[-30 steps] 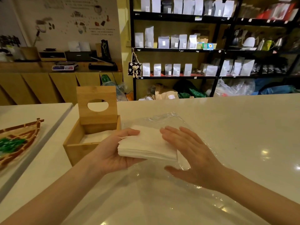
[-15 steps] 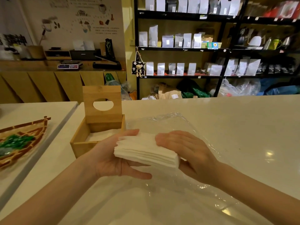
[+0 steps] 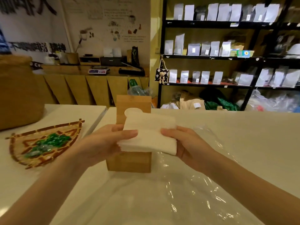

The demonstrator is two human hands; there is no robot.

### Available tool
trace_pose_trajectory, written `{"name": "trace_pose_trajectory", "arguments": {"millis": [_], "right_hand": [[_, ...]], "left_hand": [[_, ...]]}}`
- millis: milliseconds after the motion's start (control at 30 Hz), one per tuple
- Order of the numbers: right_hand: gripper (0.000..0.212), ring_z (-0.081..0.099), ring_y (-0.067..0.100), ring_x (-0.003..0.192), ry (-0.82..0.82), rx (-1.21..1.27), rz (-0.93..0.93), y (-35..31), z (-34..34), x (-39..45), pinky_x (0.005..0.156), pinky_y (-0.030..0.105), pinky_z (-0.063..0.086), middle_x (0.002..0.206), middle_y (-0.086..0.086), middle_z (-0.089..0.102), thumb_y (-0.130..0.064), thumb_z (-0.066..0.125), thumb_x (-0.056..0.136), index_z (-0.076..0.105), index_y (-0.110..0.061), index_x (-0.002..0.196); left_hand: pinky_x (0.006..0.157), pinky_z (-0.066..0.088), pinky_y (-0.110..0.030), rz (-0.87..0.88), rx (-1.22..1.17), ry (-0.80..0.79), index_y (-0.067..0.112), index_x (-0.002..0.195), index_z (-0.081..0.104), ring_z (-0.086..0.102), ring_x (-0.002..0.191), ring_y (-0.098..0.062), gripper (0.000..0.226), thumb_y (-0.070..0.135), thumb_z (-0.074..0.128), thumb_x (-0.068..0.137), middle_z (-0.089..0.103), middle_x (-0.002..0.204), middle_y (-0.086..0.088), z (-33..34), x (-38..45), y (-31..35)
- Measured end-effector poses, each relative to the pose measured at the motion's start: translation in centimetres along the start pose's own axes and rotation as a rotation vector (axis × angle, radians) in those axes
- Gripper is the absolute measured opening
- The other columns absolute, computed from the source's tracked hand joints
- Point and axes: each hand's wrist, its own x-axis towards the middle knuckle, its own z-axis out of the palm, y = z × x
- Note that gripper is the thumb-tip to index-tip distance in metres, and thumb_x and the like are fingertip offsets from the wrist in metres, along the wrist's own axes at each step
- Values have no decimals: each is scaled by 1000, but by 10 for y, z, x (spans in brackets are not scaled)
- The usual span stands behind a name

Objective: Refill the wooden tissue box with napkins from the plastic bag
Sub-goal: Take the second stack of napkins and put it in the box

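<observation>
We hold the napkin stack (image 3: 149,135) right above the wooden tissue box (image 3: 129,161) | left hand (image 3: 103,143) and right hand (image 3: 186,145) both pinch it | open box sits straight below.

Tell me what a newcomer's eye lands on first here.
First, the white napkin stack at centre, pinched between the left hand and right hand, in front of the open wooden tissue box. Next, the crinkled plastic bag on the white counter, then the woven tray on the left.
</observation>
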Motion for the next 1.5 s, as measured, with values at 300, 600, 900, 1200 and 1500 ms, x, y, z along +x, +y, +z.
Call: {"name": "trace_pose_trajectory", "arguments": {"millis": [300,600,900,1200,1500], "right_hand": [[12,71,13,79,-9,-233,5,-1,8,44,62,24,59,91,2,74,-20,63,84,68,-13,93],[10,72,13,73,53,-489,64,-12,9,76,56,24,59,90,5,71,-18,69,80,60,-19,84],[5,63,1,58,131,-792,-131,-10,7,85,44,16,48,73,-2,71,-16,71,76,67,-18,78],[15,39,17,101,277,-1434,-387,3,13,83,69,29,35,98,-2,53,-35,68,75,72,-24,84],[11,5,26,139,220,-1603,-247,8,24,86,110,53,-13,138,7,44,-27,65,76,73,-22,82]], "left_hand": [[46,54,-21,-95,49,183,20,82,64,71,69,-14,36,27,75,48,76,69,4,-35,23,2],[48,55,-24,-140,174,327,21,79,62,72,68,-15,10,27,69,75,73,82,-2,-64,54,9],[42,47,-16,-67,515,477,30,57,64,67,59,-12,18,25,73,72,68,67,6,-64,62,12],[84,37,-31,-15,994,500,17,84,71,42,103,-10,19,33,70,74,55,121,5,-54,67,8],[111,13,-50,-29,1356,495,23,74,71,18,135,-20,12,33,65,77,44,140,4,-33,63,7]]}}
